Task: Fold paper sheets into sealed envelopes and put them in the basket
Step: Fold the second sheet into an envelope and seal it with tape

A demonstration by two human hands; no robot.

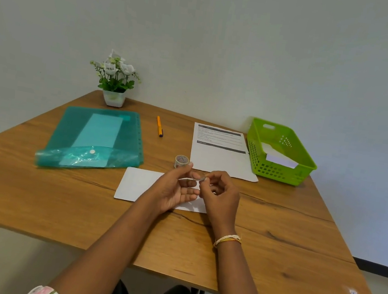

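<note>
A folded white paper envelope point(138, 184) lies on the wooden table in front of me. Both hands hover just above its right half. My right hand point(221, 194) pinches a small clear piece of tape point(200, 178) between thumb and forefinger. My left hand point(175, 188) is palm-up, fingers apart, its fingertips touching the same tape piece. A small tape roll point(181, 161) stands just behind my left hand. The green plastic basket point(308, 165) sits at the right rear and holds a white folded envelope point(279, 157).
A printed paper sheet point(221, 157) lies between the tape roll and basket. A teal plastic folder point(96, 137) lies at the left. An orange pen point(159, 126) and a potted white flower point(115, 81) sit toward the back corner.
</note>
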